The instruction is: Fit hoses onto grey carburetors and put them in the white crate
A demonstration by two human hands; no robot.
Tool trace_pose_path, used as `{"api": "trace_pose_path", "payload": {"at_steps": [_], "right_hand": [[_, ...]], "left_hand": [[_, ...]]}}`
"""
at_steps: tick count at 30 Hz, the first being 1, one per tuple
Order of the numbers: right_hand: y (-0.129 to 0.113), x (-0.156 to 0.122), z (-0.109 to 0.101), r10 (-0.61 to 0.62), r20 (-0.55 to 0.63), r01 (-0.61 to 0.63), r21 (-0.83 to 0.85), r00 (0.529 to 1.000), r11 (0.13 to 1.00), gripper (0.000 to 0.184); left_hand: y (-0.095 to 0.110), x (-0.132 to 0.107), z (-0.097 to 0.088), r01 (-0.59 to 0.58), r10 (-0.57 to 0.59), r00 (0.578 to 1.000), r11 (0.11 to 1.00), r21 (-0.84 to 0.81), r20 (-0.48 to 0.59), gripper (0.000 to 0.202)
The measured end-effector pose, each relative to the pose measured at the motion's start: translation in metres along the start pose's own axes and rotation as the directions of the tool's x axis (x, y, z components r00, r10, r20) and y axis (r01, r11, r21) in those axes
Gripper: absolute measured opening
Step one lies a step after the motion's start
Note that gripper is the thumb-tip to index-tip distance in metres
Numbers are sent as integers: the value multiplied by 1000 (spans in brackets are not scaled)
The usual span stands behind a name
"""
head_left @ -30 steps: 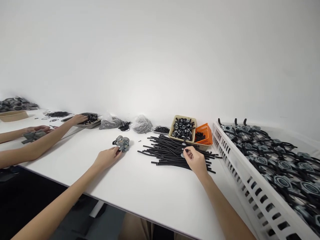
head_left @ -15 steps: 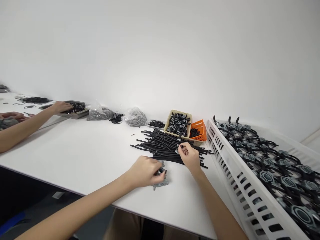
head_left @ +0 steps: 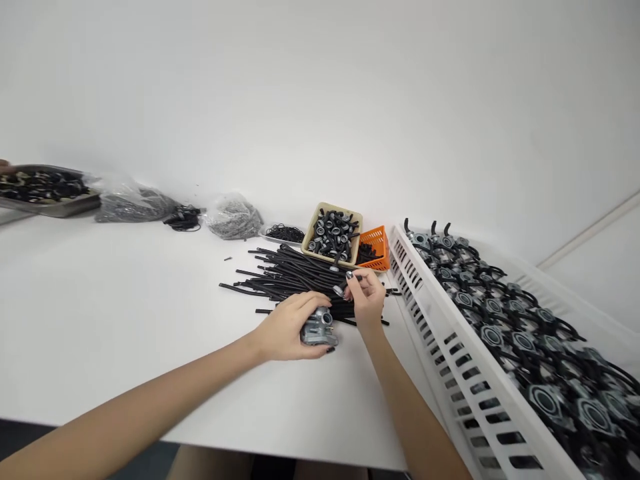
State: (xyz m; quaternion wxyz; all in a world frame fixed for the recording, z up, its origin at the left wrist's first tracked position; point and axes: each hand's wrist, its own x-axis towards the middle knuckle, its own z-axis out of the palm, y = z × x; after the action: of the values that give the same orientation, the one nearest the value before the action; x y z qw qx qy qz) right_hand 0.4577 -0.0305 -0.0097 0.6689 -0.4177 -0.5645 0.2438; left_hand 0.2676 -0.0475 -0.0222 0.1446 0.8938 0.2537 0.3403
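My left hand [head_left: 286,328] is wrapped around a grey metal carburetor [head_left: 317,331], its round opening turned toward my right hand. Between the fingertips of my right hand [head_left: 370,300] is a small black rubber-booted cap [head_left: 341,289] with a silvery metal ring at its end. The cap and the carburetor are apart, with a small gap between them. Both hands are over the near side of a pile of black rubber hoses [head_left: 280,277] on the white table [head_left: 150,320].
Behind the hoses stand a cream basket [head_left: 320,257] of similar caps and an orange basket [head_left: 384,248] of small black parts. A white crate [head_left: 440,353] of carburetors with hoses is on the right. Plastic bags [head_left: 233,217], black rings [head_left: 285,233] and a metal tray [head_left: 75,208] line the wall.
The view has swung left-to-right, so the co-worker's arms have mostly left it. My left hand has turned the carburetor and brought it closer to the cap in my right hand.
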Motion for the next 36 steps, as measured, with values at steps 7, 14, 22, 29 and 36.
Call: {"api": "trace_pose_path", "payload": {"at_steps": [7,14,22,29,36], "right_hand": [[-3,-3,4,148,311,-214,189,939,958,24],[-5,-9,9,183,378,-295,263,907,919,22],[-6,-9,10,157,390,-262,233,907,936,24],[-9,-6,7,141,471,-260,198,871,945,30],[-5,-2,2,179,500,-301,174,847,938,33]], "left_hand": [[-15,7,-1,18,-12,999,993,119,-50,49],[-16,8,-4,50,-40,997,987,155,-73,41],[-19,7,-2,54,-44,996,991,120,-80,39],[-20,7,-1,43,-37,997,995,85,-72,41],[-24,8,0,41,-37,998,997,65,-59,38]]}}
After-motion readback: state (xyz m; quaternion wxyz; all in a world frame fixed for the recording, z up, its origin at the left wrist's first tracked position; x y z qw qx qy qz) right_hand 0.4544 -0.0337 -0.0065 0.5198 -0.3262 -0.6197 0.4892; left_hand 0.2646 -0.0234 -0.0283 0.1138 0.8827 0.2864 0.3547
